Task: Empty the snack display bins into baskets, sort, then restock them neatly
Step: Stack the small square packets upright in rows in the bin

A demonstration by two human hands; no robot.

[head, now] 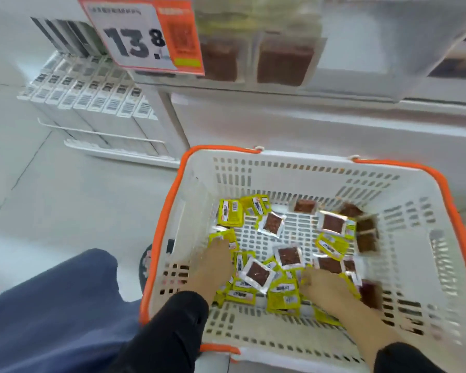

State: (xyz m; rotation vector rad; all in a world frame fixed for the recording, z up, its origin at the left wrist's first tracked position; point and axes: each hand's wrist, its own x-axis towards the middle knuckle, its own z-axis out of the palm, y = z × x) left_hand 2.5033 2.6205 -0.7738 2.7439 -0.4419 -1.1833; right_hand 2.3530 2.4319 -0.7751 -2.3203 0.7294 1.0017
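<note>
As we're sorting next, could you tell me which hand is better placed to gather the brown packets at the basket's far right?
The right hand, probably: it lies nearer the brown packets by the basket wall, while the left hand rests on yellow packets opposite.

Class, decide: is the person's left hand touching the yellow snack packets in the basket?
Touching. The head view shows the left hand resting on yellow packets inside the basket.

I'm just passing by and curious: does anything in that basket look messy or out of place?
Yes. The snack packets lie jumbled in the white basket, yellow faces and clear brown faces mixed, overlapping at all angles. Both hands, left and right, are among them.
</note>
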